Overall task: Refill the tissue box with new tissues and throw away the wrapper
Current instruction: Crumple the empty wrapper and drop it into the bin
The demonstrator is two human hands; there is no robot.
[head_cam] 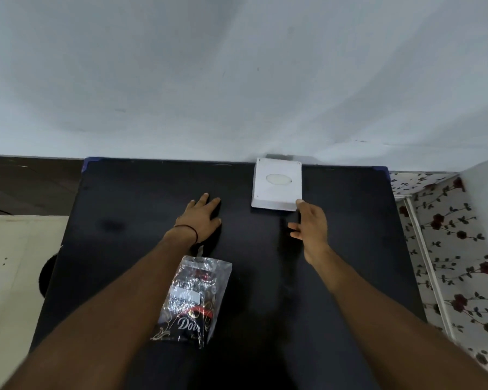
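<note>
right hand (312, 229) open, fingertip on tissue box (276, 184) corner prob to pull it closer; left hand (202, 219) flat & empty on table (124, 220), bracing, w/ wrapper (193, 302) parked nearby.

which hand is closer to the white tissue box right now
Right. The right hand has a fingertip at the near right corner of the white tissue box; the left hand lies flat on the black table, apart to the box's left.

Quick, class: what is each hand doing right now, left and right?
Left hand: open, flat on the table, holding nothing.
Right hand: open, a fingertip touching the tissue box corner, not gripping it.
</note>
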